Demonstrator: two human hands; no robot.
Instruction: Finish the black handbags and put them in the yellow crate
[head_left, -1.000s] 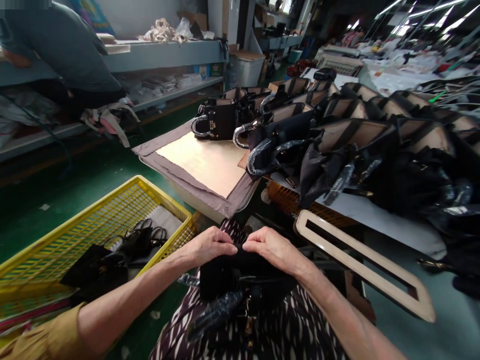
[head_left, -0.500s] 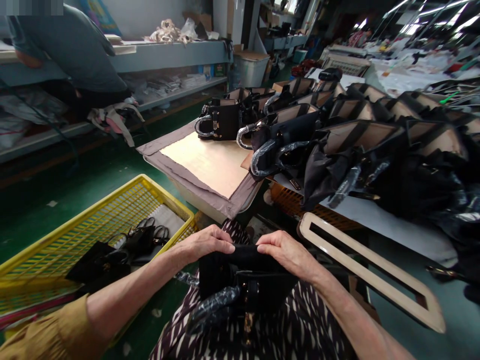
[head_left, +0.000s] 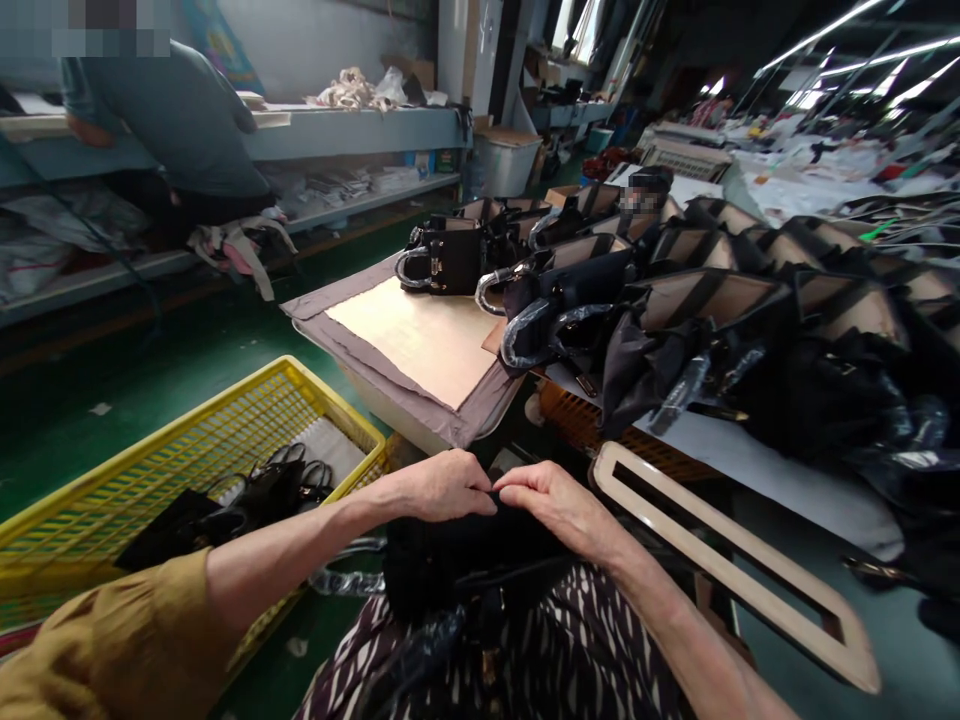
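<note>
A black handbag (head_left: 442,570) rests on my lap, over a dark patterned garment. Clear plastic wraps its handle, and a gold-coloured metal fitting shows at its front. My left hand (head_left: 454,487) pinches the far top edge of the bag, fingers curled down. Right beside it, my right hand (head_left: 547,505) grips the same edge with thumb and fingers pressed together. The two hands nearly touch at the fingertips. What lies under the fingers, apart from the bag's edge, is hidden.
To the left, a yellow plastic basket (head_left: 289,372) holds several small black bags. Ahead stands a padded board (head_left: 420,335). Many black handbags (head_left: 570,275) crowd the table on the right. A pale slotted frame (head_left: 739,570) juts out at right. A person (head_left: 176,130) works at the back bench.
My left hand has slid right along the bag's edge, closing the gap to my right hand. The bag has tilted and sits slightly lower, and the camera view has shifted a little.
</note>
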